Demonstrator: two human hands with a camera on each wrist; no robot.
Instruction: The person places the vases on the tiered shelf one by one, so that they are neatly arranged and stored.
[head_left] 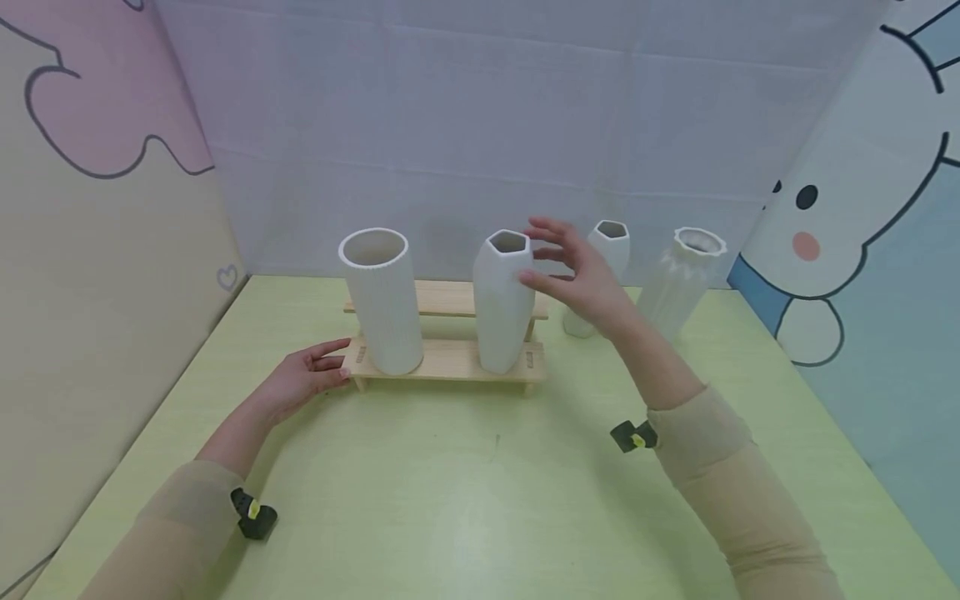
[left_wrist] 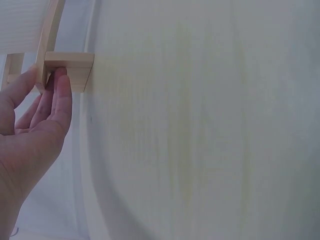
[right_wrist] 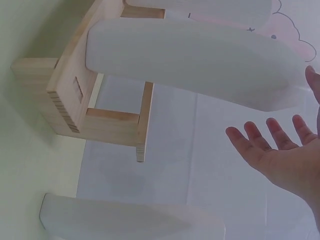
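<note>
A two-tier light wooden stand [head_left: 450, 360] carries a ribbed white cylindrical vase [head_left: 384, 308] on the left of its lower board and a faceted white vase [head_left: 501, 308] with an angular mouth on the right. My left hand [head_left: 300, 379] holds the stand's left end; the left wrist view has the thumb [left_wrist: 22, 87] against the board and the fingers tucked beneath. Beside the upper part of the faceted vase, my right hand [head_left: 573, 271] is spread. In the right wrist view its fingers [right_wrist: 250, 145] stand apart from the vase, with the thumb close to the top.
Behind my right hand stands another white vase [head_left: 611, 246] with an angular mouth. A fluted white vase [head_left: 678, 279] with a wavy rim is farther right, partly behind my forearm. The pale green table [head_left: 465, 500] meets a white cloth backdrop [head_left: 450, 125] and printed side panels.
</note>
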